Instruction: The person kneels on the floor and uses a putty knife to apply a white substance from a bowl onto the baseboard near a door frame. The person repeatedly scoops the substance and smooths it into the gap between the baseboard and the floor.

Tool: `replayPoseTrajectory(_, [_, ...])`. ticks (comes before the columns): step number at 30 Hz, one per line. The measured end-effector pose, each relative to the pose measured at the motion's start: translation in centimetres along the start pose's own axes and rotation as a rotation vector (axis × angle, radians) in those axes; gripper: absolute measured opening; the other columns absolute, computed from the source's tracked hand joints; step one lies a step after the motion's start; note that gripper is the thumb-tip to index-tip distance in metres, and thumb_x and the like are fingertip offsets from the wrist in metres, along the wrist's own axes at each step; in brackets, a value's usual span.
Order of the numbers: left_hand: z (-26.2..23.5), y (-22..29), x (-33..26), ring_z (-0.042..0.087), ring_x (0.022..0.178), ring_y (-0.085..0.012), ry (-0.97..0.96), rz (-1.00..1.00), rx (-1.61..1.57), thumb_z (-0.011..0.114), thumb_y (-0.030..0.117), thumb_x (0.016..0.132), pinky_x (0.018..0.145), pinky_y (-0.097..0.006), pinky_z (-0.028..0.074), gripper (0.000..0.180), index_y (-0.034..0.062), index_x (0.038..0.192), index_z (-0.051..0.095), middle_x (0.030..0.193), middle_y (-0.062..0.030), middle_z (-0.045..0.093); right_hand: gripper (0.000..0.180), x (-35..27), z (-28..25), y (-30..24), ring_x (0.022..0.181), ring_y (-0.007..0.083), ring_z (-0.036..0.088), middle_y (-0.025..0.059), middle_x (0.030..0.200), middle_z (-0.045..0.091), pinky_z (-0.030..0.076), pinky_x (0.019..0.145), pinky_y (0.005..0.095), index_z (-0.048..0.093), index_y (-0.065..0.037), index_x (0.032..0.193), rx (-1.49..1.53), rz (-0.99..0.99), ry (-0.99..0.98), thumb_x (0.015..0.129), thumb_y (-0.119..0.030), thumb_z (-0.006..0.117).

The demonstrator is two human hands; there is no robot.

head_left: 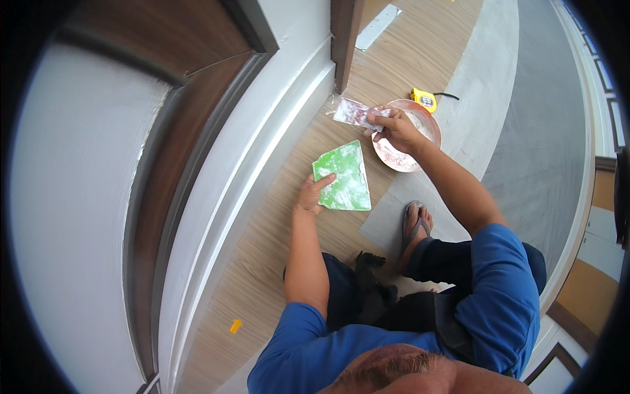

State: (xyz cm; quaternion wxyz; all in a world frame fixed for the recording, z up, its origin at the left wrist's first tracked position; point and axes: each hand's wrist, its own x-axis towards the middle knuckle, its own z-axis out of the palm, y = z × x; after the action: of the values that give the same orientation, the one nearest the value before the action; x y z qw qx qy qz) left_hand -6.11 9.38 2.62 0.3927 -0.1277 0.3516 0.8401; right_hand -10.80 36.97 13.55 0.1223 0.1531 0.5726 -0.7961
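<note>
My left hand grips a green flat plastic board by its left edge, thumb on top. White paste is smeared over the board's face. Farther off, my right hand pinches a thin rectangular plastic piece, whitish with reddish patches; whether it is a packet or a loose sheet I cannot tell. That hand is above the left rim of a round pinkish bowl, whose inside is coated with white powder or paste. Part of the bowl is hidden under my right hand and forearm.
A yellow tape measure lies just beyond the bowl. Along the left runs a white wall base with a brown door frame. My sandaled foot rests on the floor near the bowl. An orange arrow marker lies at lower left.
</note>
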Motion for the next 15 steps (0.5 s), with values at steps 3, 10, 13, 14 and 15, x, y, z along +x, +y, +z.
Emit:
replayPoseTrajectory(3, [0.7, -0.3, 0.3, 0.070, 0.093, -0.0202, 0.018, -0.040, 0.065, 0.073, 0.005, 0.087, 0.080, -0.036, 0.059, 0.029, 0.0012, 0.115, 0.063, 0.106, -0.0104, 0.070, 0.020, 1.9, -0.5, 2.2, 0.075, 0.0198, 0.072, 0.0114, 0.094, 0.071, 0.053, 0.053, 0.0262, 0.064, 0.001, 0.107, -0.033, 0.019, 0.167, 0.093, -0.012, 0.067])
replayPoseTrajectory(10, [-0.7, -0.2, 1.3, 0.070, 0.089, -0.0179, 0.019, -0.135, 0.225, 0.072, 0.005, 0.088, 0.076, -0.034, 0.058, 0.028, 0.0006, 0.114, 0.064, 0.104, -0.0093, 0.071, 0.020, 5.2, 3.1, 3.8, 0.072, 0.0237, 0.072, 0.0153, 0.094, 0.070, 0.054, 0.052, 0.0302, 0.060, 0.003, 0.108, 0.071, 0.110, 0.462, 0.093, -0.010, 0.063])
replayPoseTrajectory(13, [-0.4, -0.4, 1.7, 0.069, 0.089, -0.0173, 0.042, -0.157, 0.279, 0.073, 0.006, 0.088, 0.075, -0.033, 0.057, 0.028, 0.0007, 0.114, 0.064, 0.104, -0.0089, 0.071, 0.023, 6.6, 3.0, 4.9, 0.073, 0.0266, 0.073, 0.0201, 0.093, 0.070, 0.058, 0.052, 0.0329, 0.058, 0.008, 0.111, 0.006, 0.102, 0.463, 0.092, -0.005, 0.059])
replayPoseTrajectory(14, [-0.3, -0.3, 1.7, 0.069, 0.089, -0.0172, 0.056, -0.163, 0.302, 0.073, 0.006, 0.088, 0.075, -0.033, 0.057, 0.028, 0.0007, 0.114, 0.064, 0.104, -0.0089, 0.071, 0.023, 6.8, 3.4, 5.0, 0.073, 0.0270, 0.073, 0.0210, 0.093, 0.069, 0.058, 0.052, 0.0332, 0.058, 0.009, 0.111, -0.018, 0.100, 0.465, 0.091, -0.005, 0.059])
replayPoseTrajectory(15, [-0.3, -0.3, 1.7, 0.069, 0.089, -0.0172, 0.070, -0.168, 0.325, 0.073, 0.006, 0.088, 0.075, -0.033, 0.057, 0.028, 0.0008, 0.114, 0.065, 0.104, -0.0088, 0.071, 0.025, 6.9, 3.5, 5.0, 0.074, 0.0263, 0.073, 0.0200, 0.098, 0.068, 0.059, 0.056, 0.0325, 0.057, 0.009, 0.113, -0.080, 0.116, 0.477, 0.094, -0.006, 0.059])
